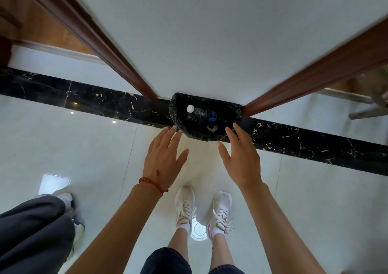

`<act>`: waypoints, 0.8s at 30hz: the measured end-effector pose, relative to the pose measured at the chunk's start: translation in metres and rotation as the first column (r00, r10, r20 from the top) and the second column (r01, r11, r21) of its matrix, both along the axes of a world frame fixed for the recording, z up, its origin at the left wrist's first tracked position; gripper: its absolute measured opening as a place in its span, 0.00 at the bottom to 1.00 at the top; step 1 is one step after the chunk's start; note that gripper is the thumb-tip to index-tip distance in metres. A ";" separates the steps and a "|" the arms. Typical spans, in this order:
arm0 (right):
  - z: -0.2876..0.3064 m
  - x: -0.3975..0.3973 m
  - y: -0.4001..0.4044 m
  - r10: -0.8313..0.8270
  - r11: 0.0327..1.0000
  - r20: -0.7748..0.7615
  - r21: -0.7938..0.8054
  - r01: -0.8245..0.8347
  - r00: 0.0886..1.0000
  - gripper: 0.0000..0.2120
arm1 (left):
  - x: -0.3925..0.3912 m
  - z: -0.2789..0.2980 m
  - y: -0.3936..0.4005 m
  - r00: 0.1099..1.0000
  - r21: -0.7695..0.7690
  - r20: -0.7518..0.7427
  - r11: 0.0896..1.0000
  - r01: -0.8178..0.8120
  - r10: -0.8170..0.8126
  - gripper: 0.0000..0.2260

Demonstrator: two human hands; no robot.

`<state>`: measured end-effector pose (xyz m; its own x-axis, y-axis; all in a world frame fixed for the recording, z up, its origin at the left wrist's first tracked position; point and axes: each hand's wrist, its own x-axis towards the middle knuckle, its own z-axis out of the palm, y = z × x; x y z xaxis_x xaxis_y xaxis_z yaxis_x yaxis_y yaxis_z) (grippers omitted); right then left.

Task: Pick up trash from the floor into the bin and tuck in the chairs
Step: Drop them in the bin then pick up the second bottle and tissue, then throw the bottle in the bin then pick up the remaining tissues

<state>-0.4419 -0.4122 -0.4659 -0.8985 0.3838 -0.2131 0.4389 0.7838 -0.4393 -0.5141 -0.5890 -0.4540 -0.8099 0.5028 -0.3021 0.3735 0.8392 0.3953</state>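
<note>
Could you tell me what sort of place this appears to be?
Probably an indoor hallway or room in a home or office: glossy pale floor tiles with a black marble strip, a white wall flanked by wooden door frames, and a black-lined bin holding a bottle.

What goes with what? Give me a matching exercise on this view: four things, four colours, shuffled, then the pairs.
Things:
1. bin liner
2. bottle cap
3. wrist bracelet
4. door frame trim

Colours:
A. red
B. black
C. brown
D. white

Pairs: 1-B, 2-D, 3-A, 4-C. The bracelet sits on the left hand; the cap belongs to a bottle lying in the bin.
</note>
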 end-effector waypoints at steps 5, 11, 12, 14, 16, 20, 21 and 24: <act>0.041 0.019 0.004 -0.027 0.992 0.000 0.127 0.026 1.000 0.23 | 0.004 0.034 -0.002 0.998 -0.004 -0.032 0.999 0.047 -0.047 0.24; 0.100 0.045 0.010 -0.087 0.986 -0.040 0.141 0.092 0.995 0.25 | 0.012 0.083 -0.003 0.992 -0.028 -0.079 0.995 0.099 -0.101 0.24; 0.110 0.049 0.010 -0.098 0.985 -0.046 0.138 0.103 0.994 0.25 | 0.013 0.093 -0.003 0.990 -0.027 -0.091 0.994 0.105 -0.107 0.24; 0.129 0.059 0.010 -0.123 0.982 -0.070 0.133 0.132 0.990 0.25 | 0.017 0.111 -0.001 0.986 -0.019 -0.110 0.992 0.123 -0.124 0.25; 0.147 0.069 0.010 -0.153 0.979 -0.089 0.125 0.163 0.984 0.24 | 0.022 0.127 0.002 0.982 -0.009 -0.124 0.989 0.146 -0.146 0.25; 0.177 0.094 0.007 -0.218 0.964 -0.121 0.128 0.233 0.968 0.22 | 0.035 0.157 0.007 0.969 -0.011 -0.133 0.978 0.208 -0.208 0.25; 0.185 0.100 0.007 -0.243 0.958 -0.130 0.126 0.259 0.961 0.22 | 0.039 0.164 0.009 0.965 -0.016 -0.134 0.974 0.225 -0.225 0.25; 0.205 0.119 0.004 -0.318 0.934 -0.154 0.121 0.337 0.936 0.22 | 0.051 0.185 0.013 0.952 -0.027 -0.137 0.961 0.274 -0.275 0.25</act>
<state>-0.3228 -0.4085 -0.2605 -0.7337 0.6791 -0.0244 0.6287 0.6647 -0.4037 -0.4631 -0.5761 -0.2687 -0.6750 0.7095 -0.2023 0.6401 0.6995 0.3177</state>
